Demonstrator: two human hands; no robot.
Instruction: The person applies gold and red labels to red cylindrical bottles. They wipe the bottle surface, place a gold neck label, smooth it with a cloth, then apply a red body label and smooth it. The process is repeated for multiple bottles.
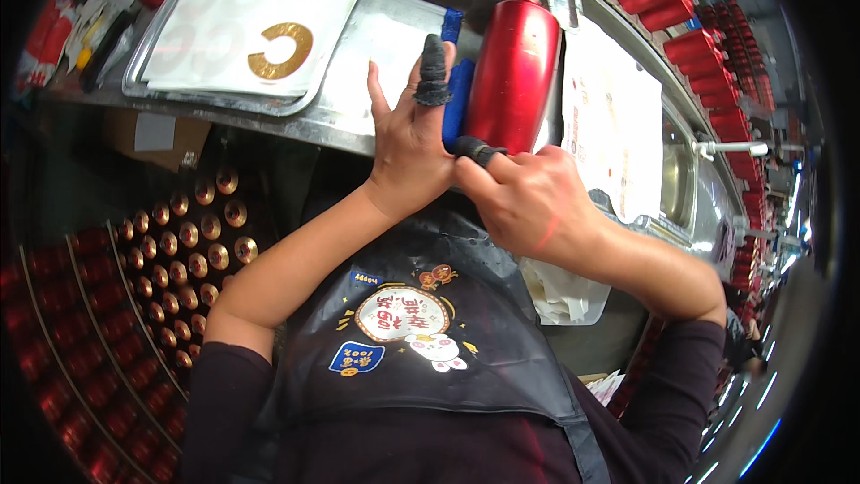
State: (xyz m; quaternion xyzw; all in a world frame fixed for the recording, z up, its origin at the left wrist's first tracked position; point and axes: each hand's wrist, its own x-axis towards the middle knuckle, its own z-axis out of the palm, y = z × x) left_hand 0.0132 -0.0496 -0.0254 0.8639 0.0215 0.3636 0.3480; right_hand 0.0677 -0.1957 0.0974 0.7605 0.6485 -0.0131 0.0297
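Observation:
A glossy red metal bottle (515, 72) lies on the bench, its neck pointing away from me. Along its left side runs a blue padded piece (460, 94). My left hand (408, 148) is just left of the bottle's near end, fingers stretched out and apart, with a black cover on one finger. At the near end of the bottle, my right hand (537, 197) has its fingers curled against it; one finger wears a black cover and touches the left hand. The fingertips of the right hand are partly hidden.
On the left, a metal tray (134, 81) carries white sheets (206, 31) with a gold C-shaped piece (280, 51). White papers (618, 116) lie right of the bottle. Racked red bottles with gold-coloured ends (197, 264) stand low left; more red bottles (658, 0) line the far right.

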